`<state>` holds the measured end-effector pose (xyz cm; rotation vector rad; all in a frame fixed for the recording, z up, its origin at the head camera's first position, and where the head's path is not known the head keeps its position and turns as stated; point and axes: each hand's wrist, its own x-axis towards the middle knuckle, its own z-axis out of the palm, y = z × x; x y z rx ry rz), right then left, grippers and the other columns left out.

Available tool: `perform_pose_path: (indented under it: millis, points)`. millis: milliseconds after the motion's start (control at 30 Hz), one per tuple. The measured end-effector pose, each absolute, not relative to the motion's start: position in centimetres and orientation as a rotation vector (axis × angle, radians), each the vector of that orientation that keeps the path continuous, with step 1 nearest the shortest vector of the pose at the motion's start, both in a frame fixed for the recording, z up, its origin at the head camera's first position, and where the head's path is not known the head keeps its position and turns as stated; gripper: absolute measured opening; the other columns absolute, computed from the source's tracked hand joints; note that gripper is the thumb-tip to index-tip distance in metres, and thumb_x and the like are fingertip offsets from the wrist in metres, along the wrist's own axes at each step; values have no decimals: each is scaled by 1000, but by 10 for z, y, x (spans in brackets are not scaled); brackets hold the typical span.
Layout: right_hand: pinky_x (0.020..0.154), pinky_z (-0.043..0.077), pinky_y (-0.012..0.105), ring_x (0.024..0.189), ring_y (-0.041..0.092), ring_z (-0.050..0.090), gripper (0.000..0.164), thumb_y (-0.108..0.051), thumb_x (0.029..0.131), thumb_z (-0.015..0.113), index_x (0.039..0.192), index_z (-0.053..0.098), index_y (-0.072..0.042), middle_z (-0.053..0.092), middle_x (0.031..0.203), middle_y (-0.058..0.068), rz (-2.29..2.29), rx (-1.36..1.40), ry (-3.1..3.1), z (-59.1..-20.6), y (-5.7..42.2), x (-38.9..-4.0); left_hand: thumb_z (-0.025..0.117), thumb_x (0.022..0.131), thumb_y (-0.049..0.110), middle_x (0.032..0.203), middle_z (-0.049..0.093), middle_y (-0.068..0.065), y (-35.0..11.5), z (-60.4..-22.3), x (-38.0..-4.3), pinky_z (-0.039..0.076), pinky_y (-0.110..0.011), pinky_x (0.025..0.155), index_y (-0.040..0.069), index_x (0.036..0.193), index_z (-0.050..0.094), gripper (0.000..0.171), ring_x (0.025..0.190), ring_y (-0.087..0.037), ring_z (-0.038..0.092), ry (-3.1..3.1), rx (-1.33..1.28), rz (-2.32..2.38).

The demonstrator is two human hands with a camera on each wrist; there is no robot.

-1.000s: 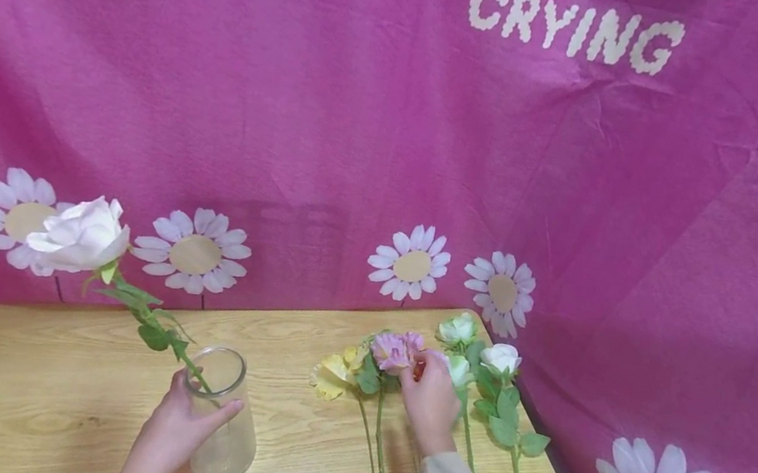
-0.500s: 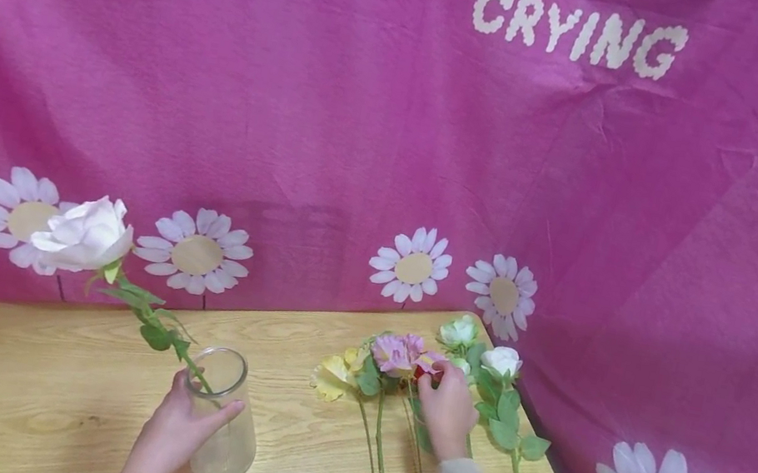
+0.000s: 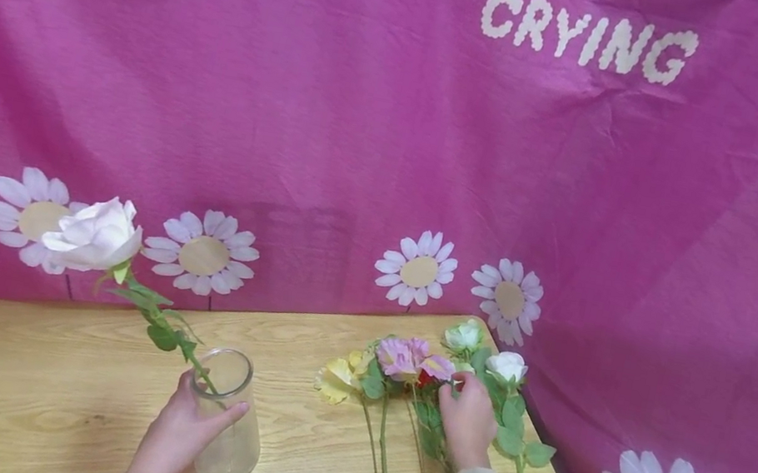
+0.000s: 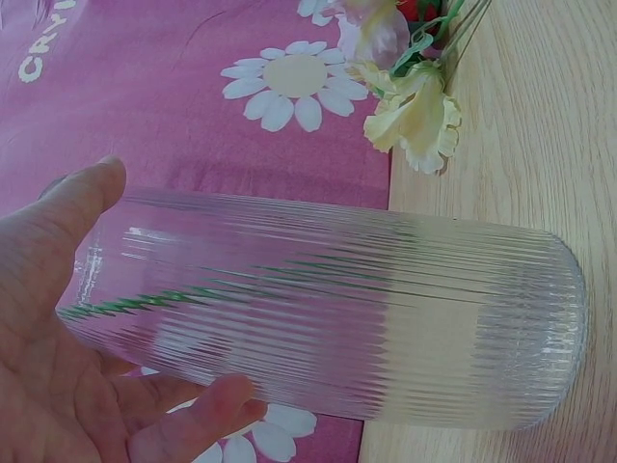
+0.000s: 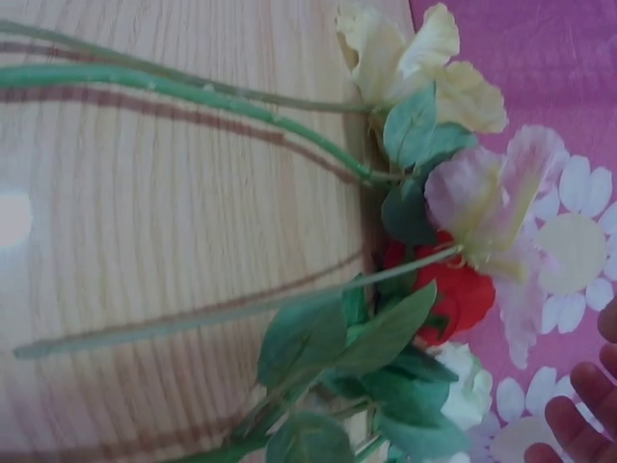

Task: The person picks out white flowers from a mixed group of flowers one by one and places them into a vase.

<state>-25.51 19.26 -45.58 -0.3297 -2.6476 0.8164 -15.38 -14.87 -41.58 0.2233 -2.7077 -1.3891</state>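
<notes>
My left hand (image 3: 181, 426) grips a clear ribbed glass vase (image 3: 233, 447) near its rim, thumb on one side and fingers round the other. The vase stands on the table, and a white rose (image 3: 98, 233) leans out of it to the left. Its green stem (image 4: 241, 285) shows through the glass in the left wrist view. My right hand (image 3: 468, 421) is over the loose flowers on the right, its fingertips by a pale rose (image 5: 468, 386) that it partly hides. Close beside it are a pink flower (image 3: 401, 357) and a red flower (image 5: 458, 299). The right fingers appear loosely bent, with nothing visible between them.
A yellow flower (image 3: 340, 380) lies left of the pink one. On the far right lie a white rose (image 3: 506, 366) and a greenish-white rose (image 3: 463, 335), stems toward me. Behind the wooden table (image 3: 61, 358) hangs a magenta cloth (image 3: 336, 136) printed with daisies.
My right hand has moved from the pink flower to the right, uncovering more of the pink and red flowers and green leaves. The left hand, vase and rose have kept their places.
</notes>
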Motion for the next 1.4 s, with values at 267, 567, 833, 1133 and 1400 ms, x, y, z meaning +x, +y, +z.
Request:
perform_pose_path:
  millis: [267, 567, 833, 1133, 1400]
  points:
    - [56, 43, 44, 80, 27, 58, 27, -21, 81, 55, 103, 59, -6, 60, 95, 10, 815, -376, -2693, -463, 213, -253, 67, 77, 42, 123, 45, -30, -147, -415, -153, 33, -61, 88, -4, 130, 25, 82, 112, -49, 41, -2699, 222, -1413]
    - [58, 43, 45, 82, 29, 58, 30, -21, 81, 52, 105, 59, -5, 60, 95, 10, 805, -371, -2686, -469, 227, -251, 67, 76, 44, 124, 43, -31, -145, -415, -156, 33, -62, 86, -4, 131, 24, 85, 111, -50, 40, -2702, 233, -1391]
    - [56, 44, 47, 79, 31, 59, 30, -19, 82, 53, 106, 58, -2, 61, 94, 14, 798, -356, -2701, -475, 239, -249, 67, 76, 44, 123, 45, -30, -147, -415, -155, 34, -61, 85, -3, 131, 25, 84, 110, -49, 42, -2691, 229, -1387]
    - [52, 44, 46, 78, 33, 59, 31, -12, 80, 52, 107, 57, 2, 60, 98, 21, 797, -347, -2756, -474, 255, -245, 67, 76, 44, 124, 44, -31, -149, -414, -155, 34, -62, 85, -2, 131, 25, 84, 110, -50, 41, -2695, 233, -1363]
    - [54, 46, 49, 75, 39, 58, 33, -10, 77, 54, 106, 54, 6, 57, 90, 23, 757, -390, -2782, -486, 274, -242, 67, 75, 45, 124, 44, -31, -149, -415, -155, 35, -62, 84, -3, 130, 26, 83, 109, -50, 42, -2702, 243, -1367]
